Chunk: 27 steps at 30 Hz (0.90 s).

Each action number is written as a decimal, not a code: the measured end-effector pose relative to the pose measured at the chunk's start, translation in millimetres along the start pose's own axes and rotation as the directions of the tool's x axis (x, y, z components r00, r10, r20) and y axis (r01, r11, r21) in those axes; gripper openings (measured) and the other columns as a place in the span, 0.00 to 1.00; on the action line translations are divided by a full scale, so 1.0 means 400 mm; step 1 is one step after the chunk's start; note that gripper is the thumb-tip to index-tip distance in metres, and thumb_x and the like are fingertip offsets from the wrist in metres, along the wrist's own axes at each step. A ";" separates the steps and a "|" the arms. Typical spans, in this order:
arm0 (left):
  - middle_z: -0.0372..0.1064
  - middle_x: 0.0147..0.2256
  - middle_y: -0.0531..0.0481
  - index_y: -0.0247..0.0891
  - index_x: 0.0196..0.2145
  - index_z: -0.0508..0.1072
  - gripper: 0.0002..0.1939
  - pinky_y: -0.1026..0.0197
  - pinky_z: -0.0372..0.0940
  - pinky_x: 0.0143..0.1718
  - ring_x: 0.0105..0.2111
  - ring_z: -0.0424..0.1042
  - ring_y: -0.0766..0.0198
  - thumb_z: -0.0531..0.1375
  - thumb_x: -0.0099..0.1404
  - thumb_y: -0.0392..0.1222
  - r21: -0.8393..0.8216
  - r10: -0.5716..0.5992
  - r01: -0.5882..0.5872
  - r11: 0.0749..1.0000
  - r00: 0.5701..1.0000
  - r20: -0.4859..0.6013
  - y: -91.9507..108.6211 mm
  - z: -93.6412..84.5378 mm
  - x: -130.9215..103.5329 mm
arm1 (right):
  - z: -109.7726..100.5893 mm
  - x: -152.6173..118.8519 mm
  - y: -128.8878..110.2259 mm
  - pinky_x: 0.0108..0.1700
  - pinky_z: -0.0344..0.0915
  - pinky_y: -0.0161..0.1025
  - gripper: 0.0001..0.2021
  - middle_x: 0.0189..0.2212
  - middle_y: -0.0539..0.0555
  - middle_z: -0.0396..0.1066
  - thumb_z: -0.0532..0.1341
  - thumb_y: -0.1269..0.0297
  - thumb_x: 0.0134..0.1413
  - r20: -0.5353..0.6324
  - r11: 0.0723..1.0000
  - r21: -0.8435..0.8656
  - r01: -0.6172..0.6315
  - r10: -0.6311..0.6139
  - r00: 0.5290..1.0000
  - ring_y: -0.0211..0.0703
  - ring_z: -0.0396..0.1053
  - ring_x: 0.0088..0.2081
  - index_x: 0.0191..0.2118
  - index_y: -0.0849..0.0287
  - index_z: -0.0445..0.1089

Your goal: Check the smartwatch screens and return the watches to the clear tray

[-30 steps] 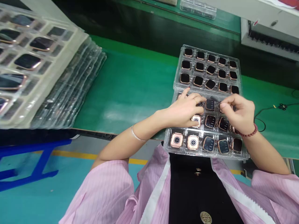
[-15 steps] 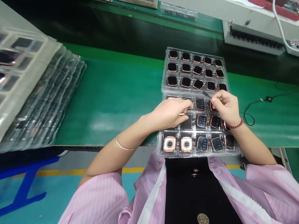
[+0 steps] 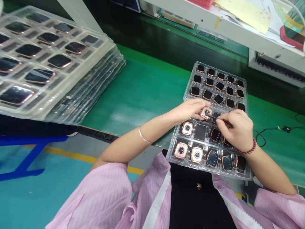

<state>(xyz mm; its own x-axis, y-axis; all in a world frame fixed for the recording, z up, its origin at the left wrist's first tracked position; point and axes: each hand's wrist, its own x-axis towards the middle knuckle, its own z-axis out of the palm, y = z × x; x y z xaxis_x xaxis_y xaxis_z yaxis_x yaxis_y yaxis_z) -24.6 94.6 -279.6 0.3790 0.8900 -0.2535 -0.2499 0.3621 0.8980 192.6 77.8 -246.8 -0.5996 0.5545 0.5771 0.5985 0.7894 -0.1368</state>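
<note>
My left hand (image 3: 194, 109) is closed on a rose-gold smartwatch body (image 3: 206, 112), back side up with its round sensor showing. My right hand (image 3: 235, 127) pinches a thin dark tool (image 3: 210, 116), and its tip rests at the back of that watch. Below both hands lies the near clear plastic tray (image 3: 170, 155). Its left pockets hold watches turned back side up, such as a pink-backed watch (image 3: 181, 150). Watches with dark, partly lit screens (image 3: 213, 158) lie further right. One pocket (image 3: 200, 131) beneath my left hand holds no watch.
Beyond it, a second clear tray (image 3: 188, 92) holds rows of black-screened watches. On the left stands a tall stack of trays (image 3: 95, 86) with more watches on top. A black cable (image 3: 269, 130) lies to the right on the green bench (image 3: 140, 92). Papers (image 3: 245, 14) cover the shelf above.
My left hand has lifted a watch, now back side up. My right hand has brought the dark tool over to it. The view has shifted, showing more of the left stack.
</note>
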 end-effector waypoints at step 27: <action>0.74 0.32 0.51 0.40 0.61 0.72 0.27 0.61 0.68 0.35 0.31 0.72 0.64 0.62 0.64 0.37 0.566 0.227 -0.385 0.729 0.916 0.330 0.000 -0.009 -0.033 | 0.035 -0.026 0.076 0.33 0.62 0.38 0.09 0.23 0.50 0.73 0.59 0.64 0.61 0.167 0.912 0.181 -0.369 0.342 0.925 0.40 0.68 0.25 0.29 0.56 0.70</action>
<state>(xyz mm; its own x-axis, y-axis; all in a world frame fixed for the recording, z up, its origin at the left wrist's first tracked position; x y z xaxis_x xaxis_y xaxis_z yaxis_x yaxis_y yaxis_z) -32.7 83.7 -277.3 0.5848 0.8061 0.0905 0.1759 -0.2349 0.9560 209.4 99.7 -268.4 -0.4389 0.8266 0.3523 0.6711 0.5622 -0.4833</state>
